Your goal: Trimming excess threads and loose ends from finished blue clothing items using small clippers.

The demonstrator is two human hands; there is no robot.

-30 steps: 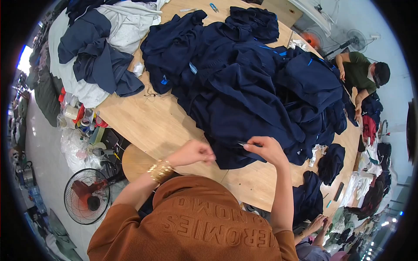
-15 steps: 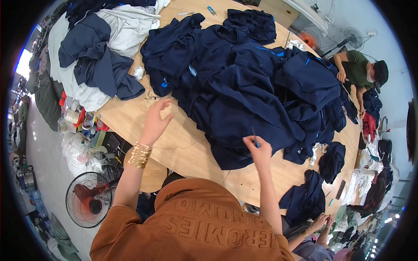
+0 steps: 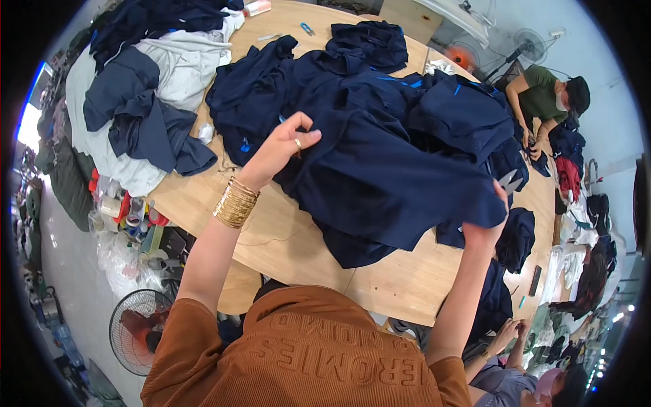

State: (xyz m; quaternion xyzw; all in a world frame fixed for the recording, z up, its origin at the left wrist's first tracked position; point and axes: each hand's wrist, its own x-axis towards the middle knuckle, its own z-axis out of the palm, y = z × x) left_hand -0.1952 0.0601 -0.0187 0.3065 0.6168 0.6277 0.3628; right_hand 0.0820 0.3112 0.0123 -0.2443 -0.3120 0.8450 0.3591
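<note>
A navy garment [image 3: 393, 183] is stretched between my two hands above the wooden table. My left hand [image 3: 288, 146], with gold bangles at its wrist, is closed, pinching the cloth near its left end. On the right, my right hand [image 3: 487, 229] grips the garment's other end, its fingers partly hidden by the fabric. From that same hand the pale blades of thread snips [image 3: 512, 182] stick out; their handle is hidden. More navy garments [image 3: 461, 112] lie heaped beneath and beyond the stretched one.
Grey and white cloth [image 3: 193, 71] covers the table's left end. Blue-handled snips [image 3: 308, 28] lie at the far edge. A standing fan [image 3: 139, 332] is at lower left. One co-worker [image 3: 542, 95] works at far right, another [image 3: 508, 366] at lower right.
My right hand has moved right and upward, pulling the garment's end out with it. My left hand has moved right from above the bare table onto the cloth and closed.
</note>
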